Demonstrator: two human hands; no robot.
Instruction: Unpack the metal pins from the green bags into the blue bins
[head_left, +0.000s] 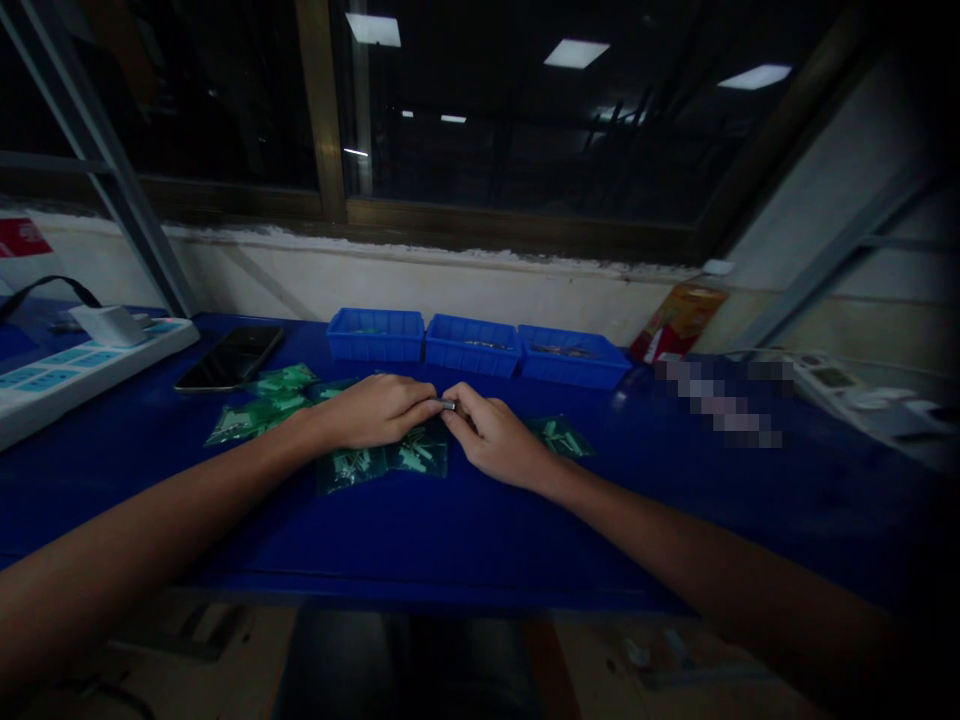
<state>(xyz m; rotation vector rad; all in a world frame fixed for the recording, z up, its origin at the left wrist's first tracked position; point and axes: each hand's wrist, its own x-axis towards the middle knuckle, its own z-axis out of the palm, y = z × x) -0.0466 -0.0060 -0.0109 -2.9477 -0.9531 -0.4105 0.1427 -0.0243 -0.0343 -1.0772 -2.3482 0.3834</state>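
My left hand (382,410) is closed, with thumb and fingers pinching one end of a small grey metal-looking piece (448,404). Curled around the other end of that piece are the fingers of my right hand (491,435). Most of the piece is hidden by my fingers, so its kind cannot be made out. Below my left hand lie clear bags of small pale and metallic parts (352,465). Another such bag (559,436) rests beside my right hand. Green plastic bags (281,385) are heaped left of my left wrist.
Three blue bins, the left bin (375,336), the middle bin (472,345) and the right bin (574,356), line the table's back. Leftward are a black phone (231,358) and a white power strip (97,365). An orange-red packet (679,322) leans against the wall.
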